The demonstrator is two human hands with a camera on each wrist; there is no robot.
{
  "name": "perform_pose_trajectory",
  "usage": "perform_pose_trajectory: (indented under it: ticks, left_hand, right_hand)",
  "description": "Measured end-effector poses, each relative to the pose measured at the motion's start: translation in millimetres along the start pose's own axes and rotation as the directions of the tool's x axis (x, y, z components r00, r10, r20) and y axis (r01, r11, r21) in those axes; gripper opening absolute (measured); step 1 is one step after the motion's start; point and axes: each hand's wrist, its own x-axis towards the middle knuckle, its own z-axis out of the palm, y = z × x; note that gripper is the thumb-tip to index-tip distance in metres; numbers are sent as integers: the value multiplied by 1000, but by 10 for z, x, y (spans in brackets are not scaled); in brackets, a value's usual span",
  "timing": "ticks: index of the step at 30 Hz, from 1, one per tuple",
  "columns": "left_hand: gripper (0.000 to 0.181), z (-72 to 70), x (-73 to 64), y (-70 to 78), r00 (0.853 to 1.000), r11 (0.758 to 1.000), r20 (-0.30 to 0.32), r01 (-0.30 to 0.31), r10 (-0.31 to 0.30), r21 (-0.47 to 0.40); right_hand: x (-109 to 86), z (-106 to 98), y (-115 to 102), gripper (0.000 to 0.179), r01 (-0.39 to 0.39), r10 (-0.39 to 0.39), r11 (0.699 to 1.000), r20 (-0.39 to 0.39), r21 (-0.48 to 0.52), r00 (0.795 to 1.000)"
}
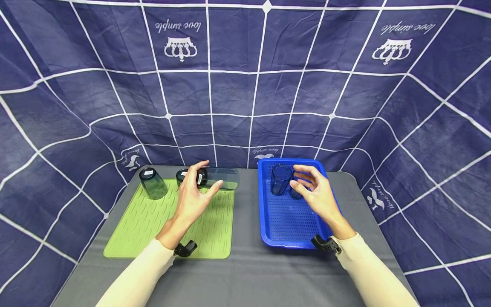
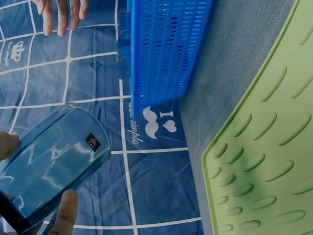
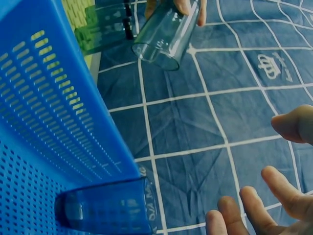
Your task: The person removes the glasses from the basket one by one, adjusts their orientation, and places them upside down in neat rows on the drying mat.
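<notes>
Gripping a tinted glass (image 1: 227, 176) between thumb and fingers, the left hand (image 1: 193, 196) is holding it sideways above the far right part of the green mat (image 1: 142, 230), its mouth facing right. Two dark-based glasses (image 1: 154, 184) are standing upside down on the mat's far side. The right hand (image 1: 317, 194) is hovering at the far right of the blue basket (image 1: 262, 209), thumb and fingers apart, near two glasses (image 1: 281, 180) that are standing inside.

Five glasses (image 1: 155, 187): two on one green mat (image 1: 161, 230), one held, two in one blue basket (image 1: 287, 224); two hands (image 1: 192, 197), two black wristbands (image 1: 186, 249).
</notes>
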Motion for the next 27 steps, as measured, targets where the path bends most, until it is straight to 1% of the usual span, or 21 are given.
perform_pose_trajectory:
  ticks: [5,12,21,27]
  left_hand:
    - [78,13,5,-34,1000,1000,21,11,-11,13]
    - [80,42,48,-108,999,999,31,9,-10,41]
    - [83,78,85,-235,994,995,89,58,-65,85]
    - [85,117,79,-344,988,990,119,84,-97,112]
  right_hand:
    - [42,-38,37,51,-10,10,999,0,-45,1000]
    - [112,-99,75,51,-8,7,992,-5,-122,1000]
    - [208,-139,115,50,3,-5,969,-10,-247,1000]
    - [241,-149,165,52,14,-15,957,1,-291,1000]
